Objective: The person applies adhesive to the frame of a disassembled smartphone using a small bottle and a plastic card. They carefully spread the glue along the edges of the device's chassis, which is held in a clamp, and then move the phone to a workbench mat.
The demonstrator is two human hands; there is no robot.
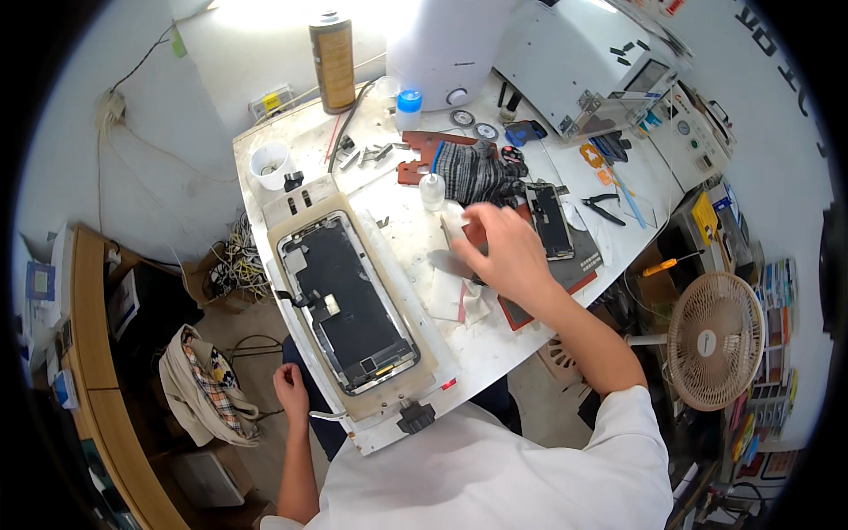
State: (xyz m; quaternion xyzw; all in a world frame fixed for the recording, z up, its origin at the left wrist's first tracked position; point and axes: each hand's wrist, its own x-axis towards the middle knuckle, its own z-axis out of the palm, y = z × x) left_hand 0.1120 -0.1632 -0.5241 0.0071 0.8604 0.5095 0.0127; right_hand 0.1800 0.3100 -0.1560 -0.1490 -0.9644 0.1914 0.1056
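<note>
Your phone panel [329, 296] lies dark inner side up in the tan fixture [380, 400], which runs along the counter's [406, 243] left edge down to its near-left corner. The recess frames the panel all round, probably so that it stays flat and cannot slide. Black knobs stand at both ends of the fixture, the near one [416, 417] close to that corner, likely where a turn can tighten or free the bed.

Your right hand [508, 252] is over the counter toward the near edge, thumb and forefinger parted by a narrow gap. A grey blade [449, 262] shows just beside the thumb; whether your other fingers grip it, you cover too much to tell. Your left hand [290, 389] hangs outside the left edge with loosely curled fingers, apart from the panel; you show nothing in it, though its palm is hidden.

Between fixture and right hand you have a white bottle [432, 193] upright, and white wipes [446, 296] nearer the near edge, presumably for easy reach. A second panel [549, 221] rests on the dark mat [583, 254], perhaps to spare it the hard surface. Cutting pliers [603, 208] lie beyond it, toward the right end.
</note>
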